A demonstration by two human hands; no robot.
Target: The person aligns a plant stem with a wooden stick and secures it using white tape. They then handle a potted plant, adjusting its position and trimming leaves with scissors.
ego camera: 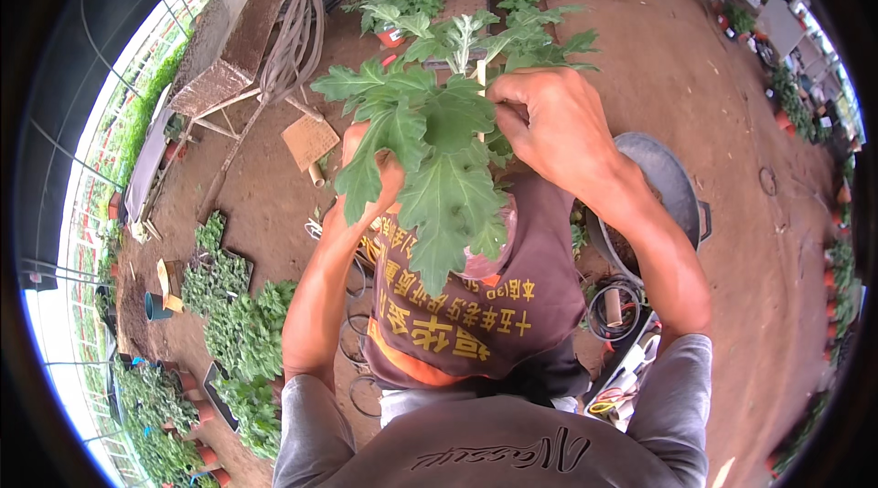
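A leafy potted plant, resembling a chrysanthemum, rises in front of my chest, with pale young leaves at its tip. Beside its top stands a slim pale stick. My right hand is curled with its fingertips against or right by this stick; what lies between them is hidden. Broad leaves partly cover my left hand, which is at the plant's left side with its fingertips out of sight. Below the leaves shows part of a pinkish see-through pot, over a brown apron bearing yellow writing.
A wheelbarrow with a bundled flat hose stands at upper left, near a cardboard piece. At right is a black tub, above coiled tubing and a tool tray. Seedlings fill the lower left.
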